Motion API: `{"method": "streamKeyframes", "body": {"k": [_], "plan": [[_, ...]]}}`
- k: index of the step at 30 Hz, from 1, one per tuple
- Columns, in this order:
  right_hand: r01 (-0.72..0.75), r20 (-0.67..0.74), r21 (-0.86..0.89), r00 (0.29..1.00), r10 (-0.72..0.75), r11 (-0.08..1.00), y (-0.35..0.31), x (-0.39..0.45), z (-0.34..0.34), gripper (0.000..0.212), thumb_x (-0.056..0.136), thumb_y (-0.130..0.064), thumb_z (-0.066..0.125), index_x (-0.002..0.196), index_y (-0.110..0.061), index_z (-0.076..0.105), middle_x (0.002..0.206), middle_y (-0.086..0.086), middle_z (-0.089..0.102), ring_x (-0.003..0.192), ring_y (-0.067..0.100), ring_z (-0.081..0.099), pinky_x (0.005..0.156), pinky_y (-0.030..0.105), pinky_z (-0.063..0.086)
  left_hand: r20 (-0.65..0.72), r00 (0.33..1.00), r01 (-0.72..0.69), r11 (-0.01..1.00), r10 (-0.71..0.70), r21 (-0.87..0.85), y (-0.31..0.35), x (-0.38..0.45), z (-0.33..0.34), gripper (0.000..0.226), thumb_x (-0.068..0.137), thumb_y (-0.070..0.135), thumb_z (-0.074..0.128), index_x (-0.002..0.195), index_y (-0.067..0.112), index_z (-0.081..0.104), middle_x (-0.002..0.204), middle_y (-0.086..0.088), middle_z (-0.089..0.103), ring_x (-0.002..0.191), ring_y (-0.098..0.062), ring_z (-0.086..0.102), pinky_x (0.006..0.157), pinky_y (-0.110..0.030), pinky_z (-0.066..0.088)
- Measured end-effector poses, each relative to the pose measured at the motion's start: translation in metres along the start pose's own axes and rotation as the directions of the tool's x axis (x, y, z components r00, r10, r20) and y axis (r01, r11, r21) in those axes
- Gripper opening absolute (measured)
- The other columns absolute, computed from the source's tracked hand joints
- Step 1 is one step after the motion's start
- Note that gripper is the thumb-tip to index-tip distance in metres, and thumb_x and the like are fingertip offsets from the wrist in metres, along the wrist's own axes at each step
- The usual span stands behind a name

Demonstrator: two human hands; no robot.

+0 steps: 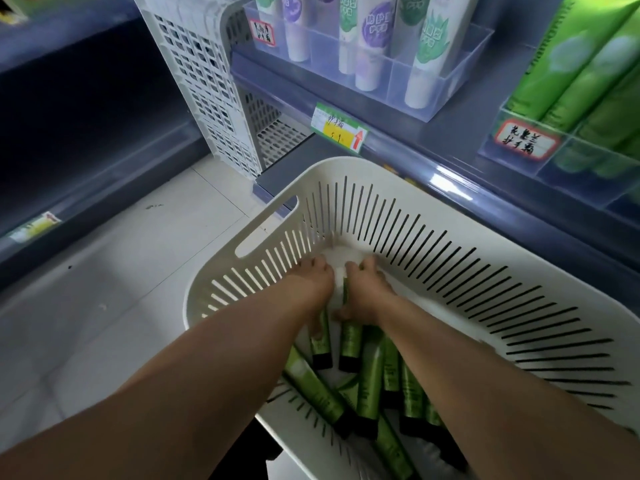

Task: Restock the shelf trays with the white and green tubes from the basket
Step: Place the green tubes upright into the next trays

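A white slotted basket (450,244) sits in front of me below the shelf. Several green tubes with black caps (313,382) lie in its near half. Both my hands reach to its far end. My left hand (313,289) curls over a green tube (320,341) below it. My right hand (365,292) closes around a white and green tube (343,282), mostly hidden between the hands. Above, a clear shelf tray (446,74) holds upright white tubes with green or purple prints (429,46).
Another clear tray (519,147) at the right holds tall green tubes (581,71) behind a handwritten label. A price tag (337,128) hangs on the shelf edge. A tall white perforated crate (204,77) stands at the left. Pale floor tiles (121,271) lie to the left.
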State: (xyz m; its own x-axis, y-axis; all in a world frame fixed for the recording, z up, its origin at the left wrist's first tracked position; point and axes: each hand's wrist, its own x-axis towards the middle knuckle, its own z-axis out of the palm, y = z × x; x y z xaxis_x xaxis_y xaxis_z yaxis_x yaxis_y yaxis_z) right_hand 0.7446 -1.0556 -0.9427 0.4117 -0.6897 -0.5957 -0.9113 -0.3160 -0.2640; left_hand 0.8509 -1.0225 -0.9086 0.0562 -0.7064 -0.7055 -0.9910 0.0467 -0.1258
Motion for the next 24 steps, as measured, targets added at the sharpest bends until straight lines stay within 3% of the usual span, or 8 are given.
{"method": "streamKeyframes", "body": {"k": [3,5,10,15,19,24], "plan": [[-0.05,-0.07,0.109,0.996,0.057,0.993,0.003,-0.006,0.001,0.052,0.081,-0.031,0.07,0.124,-0.007,0.052,0.122,0.011,0.048,0.1,0.028,0.058,0.083,0.037,0.053,-0.065,0.998,-0.025,0.999,0.022,-0.047,-0.006,-0.006,-0.011,0.086,0.064,0.034,0.087,0.132,0.006,0.043,0.135,-0.014,0.043,0.121,-0.032,0.049,0.098,-0.038,0.043],[-0.067,-0.099,0.166,0.992,0.084,0.984,0.004,-0.016,-0.006,0.03,0.088,-0.019,0.061,0.117,-0.01,0.061,0.114,0.009,0.061,0.097,0.026,0.062,0.082,0.035,0.055,-0.105,0.994,-0.043,0.993,0.032,-0.108,-0.009,-0.012,-0.016,0.06,0.07,0.029,0.084,0.119,0.009,0.057,0.121,-0.011,0.058,0.107,-0.028,0.06,0.087,-0.034,0.049],[0.002,-0.211,0.325,0.975,0.07,0.946,0.012,-0.057,-0.031,0.027,0.088,-0.005,0.062,0.113,-0.013,0.07,0.117,0.006,0.068,0.101,0.022,0.065,0.088,0.031,0.053,-0.287,0.957,-0.118,0.964,0.046,-0.24,0.0,-0.043,-0.032,0.025,0.085,0.017,0.068,0.11,0.013,0.07,0.109,-0.007,0.068,0.1,-0.023,0.064,0.087,-0.032,0.052],[0.153,-0.424,0.279,0.905,-0.021,0.948,0.015,-0.111,-0.06,0.02,0.09,-0.022,0.063,0.108,-0.019,0.073,0.107,0.0,0.071,0.096,0.015,0.063,0.078,0.022,0.04,-0.395,0.918,-0.134,0.942,0.001,-0.309,0.023,-0.088,-0.056,0.024,0.086,0.014,0.063,0.107,0.018,0.072,0.108,-0.006,0.068,0.1,-0.025,0.064,0.087,-0.032,0.052],[0.207,-0.546,0.342,0.838,0.014,0.917,0.028,-0.153,-0.079,0.019,0.088,-0.018,0.063,0.101,-0.022,0.075,0.101,0.002,0.073,0.096,0.022,0.066,0.072,0.023,0.041,-0.532,0.846,-0.215,0.929,0.023,-0.302,0.042,-0.133,-0.082,0.024,0.086,0.014,0.062,0.107,0.017,0.072,0.11,-0.007,0.069,0.107,-0.025,0.062,0.092,-0.029,0.048],[0.255,-0.713,0.3,0.7,0.038,0.919,0.052,-0.226,-0.113,0.016,0.083,-0.012,0.064,0.09,-0.017,0.076,0.093,0.005,0.075,0.092,0.026,0.068,0.083,0.034,0.053,-0.672,0.739,-0.288,0.923,0.043,-0.257,0.077,-0.189,-0.116,0.027,0.083,0.01,0.057,0.102,0.02,0.074,0.106,-0.005,0.071,0.103,-0.026,0.063,0.085,-0.029,0.047]]}}
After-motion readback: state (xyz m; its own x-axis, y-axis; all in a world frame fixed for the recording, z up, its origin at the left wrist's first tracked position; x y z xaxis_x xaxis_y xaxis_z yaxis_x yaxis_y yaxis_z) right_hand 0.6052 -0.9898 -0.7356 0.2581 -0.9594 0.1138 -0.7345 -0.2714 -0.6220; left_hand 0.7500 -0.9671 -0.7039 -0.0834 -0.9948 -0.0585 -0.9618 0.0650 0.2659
